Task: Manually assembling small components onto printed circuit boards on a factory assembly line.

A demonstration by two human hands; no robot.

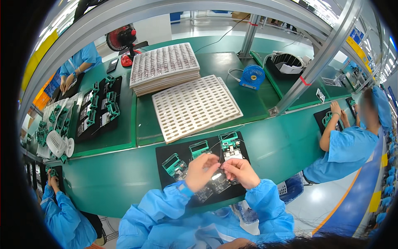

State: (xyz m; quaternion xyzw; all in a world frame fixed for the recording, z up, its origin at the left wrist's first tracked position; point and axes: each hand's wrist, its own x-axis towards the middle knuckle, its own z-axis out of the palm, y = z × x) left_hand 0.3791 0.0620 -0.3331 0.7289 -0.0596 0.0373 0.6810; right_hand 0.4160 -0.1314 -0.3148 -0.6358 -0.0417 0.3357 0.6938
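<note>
My left hand [201, 171] and my right hand [241, 172] meet above a black mat [163, 150] at the table's near edge. Thumb and forefinger of each are pinched close together; whatever lies between them is too small to make out. Under and around the hands are several dark circuit boards with green frames: a left one [174, 166], a middle one [199, 148] and a right one [229, 145]. A bare-looking board part [219, 184] shows just below my fingertips. Thin dark wire runs near the right board. My hands partly hide the middle boards.
Beyond the mat lies a white slotted tray [195, 108], beside a stack of filled trays [163, 68]. A small blue fan [252, 76] stands behind, near a metal post [304, 74]. More boards rest on a dark mat [99, 110] at left. Co-workers sit on both sides.
</note>
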